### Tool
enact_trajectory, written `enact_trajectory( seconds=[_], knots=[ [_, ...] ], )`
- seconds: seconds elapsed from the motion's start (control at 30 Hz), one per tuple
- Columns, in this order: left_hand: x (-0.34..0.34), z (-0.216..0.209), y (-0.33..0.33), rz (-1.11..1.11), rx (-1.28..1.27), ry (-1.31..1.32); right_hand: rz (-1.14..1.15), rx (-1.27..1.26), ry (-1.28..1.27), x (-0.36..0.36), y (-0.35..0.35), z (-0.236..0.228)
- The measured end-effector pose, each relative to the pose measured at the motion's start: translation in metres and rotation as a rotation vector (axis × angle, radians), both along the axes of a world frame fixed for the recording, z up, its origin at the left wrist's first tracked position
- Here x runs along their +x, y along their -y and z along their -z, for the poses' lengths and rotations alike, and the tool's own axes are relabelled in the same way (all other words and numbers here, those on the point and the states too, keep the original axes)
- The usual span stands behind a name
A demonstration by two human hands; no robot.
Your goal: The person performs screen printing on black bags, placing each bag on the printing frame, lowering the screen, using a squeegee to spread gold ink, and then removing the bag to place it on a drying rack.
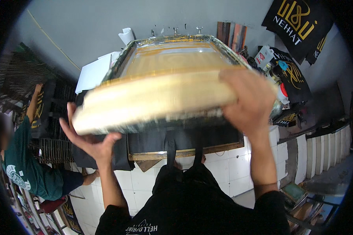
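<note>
A screen-printing frame (157, 102) is raised at its near side, its pale wooden front rail tilted and smeared by motion. My right hand (249, 100) grips the right end of that rail. At the left end, my left hand (91, 143) has its fingers spread and thumb out, close beneath the rail; whether it touches the wood is hard to tell. Yellowish mesh (176, 60) stretches behind the rail. Under the frame lies black fabric with two straps, looking like a tote bag (157, 141), on a wood-edged board (223, 148).
Clamps (175, 30) line the frame's far edge by the wall. White sheets (94, 72) lie left; containers (282, 94) crowd the right side. Printed black bags (290, 27) hang upper right. Another person (35, 168) works at the left beside wire racks (55, 150).
</note>
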State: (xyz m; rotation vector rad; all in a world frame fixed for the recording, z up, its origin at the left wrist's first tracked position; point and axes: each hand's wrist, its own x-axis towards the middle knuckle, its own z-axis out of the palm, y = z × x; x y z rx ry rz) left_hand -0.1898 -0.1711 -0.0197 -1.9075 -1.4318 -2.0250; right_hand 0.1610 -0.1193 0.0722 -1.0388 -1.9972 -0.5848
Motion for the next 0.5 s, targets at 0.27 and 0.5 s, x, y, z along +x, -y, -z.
enact_trajectory(
  seconds=[0.27,0.5],
  knots=[
    [-0.028,0.140,-0.100,-0.116,-0.993,-0.013,0.396,-0.504,-0.097,-0.056,-0.070,-0.166],
    [-0.104,0.158,-0.077,0.065,-1.015,0.436,0.180,-0.225,-0.115,-0.031,-0.121,-0.179]
  ],
)
